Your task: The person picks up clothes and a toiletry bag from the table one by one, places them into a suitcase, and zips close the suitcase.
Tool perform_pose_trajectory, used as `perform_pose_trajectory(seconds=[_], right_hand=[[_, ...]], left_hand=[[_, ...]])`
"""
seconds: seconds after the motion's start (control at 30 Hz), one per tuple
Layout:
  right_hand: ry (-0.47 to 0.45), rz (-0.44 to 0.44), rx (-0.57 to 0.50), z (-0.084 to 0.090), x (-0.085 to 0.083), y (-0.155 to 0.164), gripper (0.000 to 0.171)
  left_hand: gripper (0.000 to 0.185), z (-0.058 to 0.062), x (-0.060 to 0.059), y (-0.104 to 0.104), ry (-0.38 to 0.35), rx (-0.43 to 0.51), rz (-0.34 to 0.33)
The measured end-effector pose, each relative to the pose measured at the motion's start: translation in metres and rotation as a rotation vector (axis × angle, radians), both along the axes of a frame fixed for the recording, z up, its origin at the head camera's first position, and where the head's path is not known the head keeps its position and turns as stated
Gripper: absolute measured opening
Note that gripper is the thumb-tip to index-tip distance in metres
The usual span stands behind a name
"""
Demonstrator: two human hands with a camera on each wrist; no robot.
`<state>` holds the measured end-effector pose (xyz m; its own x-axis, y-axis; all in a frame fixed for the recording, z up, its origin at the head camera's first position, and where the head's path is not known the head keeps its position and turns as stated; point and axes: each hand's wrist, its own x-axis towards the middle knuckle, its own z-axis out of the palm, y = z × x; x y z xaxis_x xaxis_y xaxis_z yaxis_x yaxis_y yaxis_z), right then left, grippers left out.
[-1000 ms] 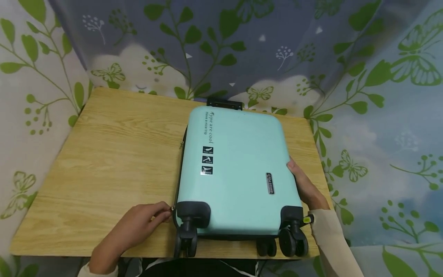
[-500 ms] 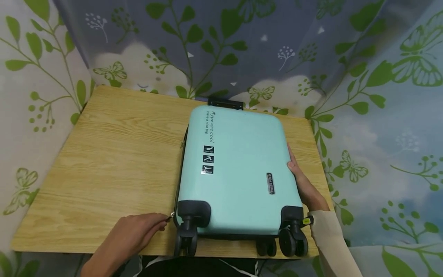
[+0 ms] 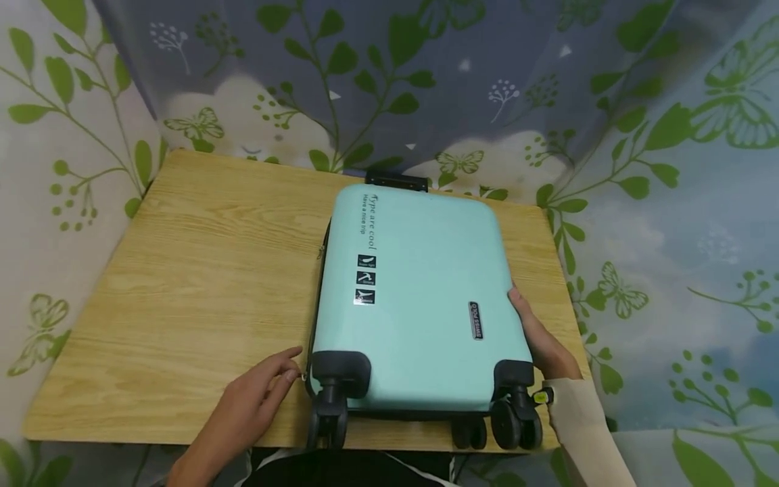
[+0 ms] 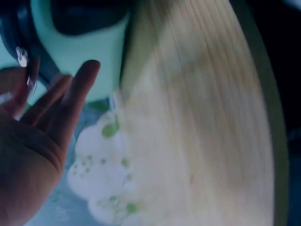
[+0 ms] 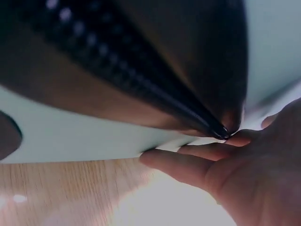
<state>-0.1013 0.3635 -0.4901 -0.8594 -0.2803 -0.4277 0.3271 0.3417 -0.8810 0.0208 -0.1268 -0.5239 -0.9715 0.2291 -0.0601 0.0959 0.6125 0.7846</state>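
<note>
A mint-green hard-shell suitcase [image 3: 420, 270] lies flat on the wooden table, its black wheels toward the person. My left hand [image 3: 258, 396] is at its near left corner, where the thumb and a finger pinch a small zipper pull [image 4: 32, 82] below the metal slider [image 4: 21, 56]. Other fingers of that hand stretch out loosely beside the shell. On the opposite side, my right hand [image 3: 544, 341] rests against the suitcase, thumb at the upper shell. The right wrist view shows its fairly straight fingers [image 5: 181, 167] against the lower shell, below the black zipper [image 5: 117, 66].
The wooden table [image 3: 201, 270] extends left of the suitcase. Black caster wheels [image 3: 514, 423] lie near its front edge. A black handle [image 3: 397, 181] sticks out at the far end, close to the patterned curtain [image 3: 377, 81]. Another zipper pull [image 3: 321, 251] hangs farther along the left side.
My left hand has turned and its fingers have spread beside the corner, while the zipper pull stays near the same spot. The right hand has shifted slightly along the side; the suitcase stays put.
</note>
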Motion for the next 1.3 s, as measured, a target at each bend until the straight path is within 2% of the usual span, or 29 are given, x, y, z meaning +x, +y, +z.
perform_pose_trajectory(seconds=[0.03, 0.1, 0.2, 0.3, 0.4, 0.5, 0.7, 0.83, 1.1, 1.3], right_hand=[[-0.045, -0.023, 0.037, 0.019, 0.009, -0.012, 0.083], [-0.083, -0.036, 0.074, 0.029, 0.014, -0.019, 0.089], [-0.103, -0.034, 0.090, 0.016, 0.012, -0.011, 0.095], [-0.110, -0.048, 0.092, 0.018, 0.015, -0.011, 0.095], [-0.110, -0.055, 0.091, 0.019, 0.019, -0.008, 0.096], [-0.108, -0.046, 0.083, 0.019, 0.024, -0.007, 0.095], [-0.089, -0.016, 0.079, 0.018, 0.028, -0.010, 0.096], [-0.088, -0.021, 0.073, 0.019, 0.030, -0.011, 0.095], [-0.112, -0.042, 0.046, 0.021, 0.041, -0.010, 0.090], [-0.117, -0.027, 0.005, 0.023, 0.045, -0.009, 0.088]], left_hand=[[0.013, 0.000, -0.001, 0.002, -0.066, 0.081, 0.010], [0.021, -0.002, -0.003, 0.006, -0.180, 0.241, 0.030], [0.028, -0.002, -0.004, 0.011, -0.291, 0.409, 0.073], [0.029, -0.002, -0.006, 0.015, -0.328, 0.498, 0.110], [0.027, -0.001, -0.009, 0.017, -0.375, 0.525, 0.132], [0.026, 0.000, -0.010, 0.015, -0.414, 0.510, 0.125], [0.051, 0.005, -0.010, 0.011, -0.447, 0.467, 0.085], [0.056, 0.007, -0.010, 0.009, -0.460, 0.469, 0.060], [0.063, 0.010, -0.004, 0.013, -0.511, 0.551, 0.031], [0.066, 0.011, -0.004, 0.013, -0.551, 0.596, 0.027]])
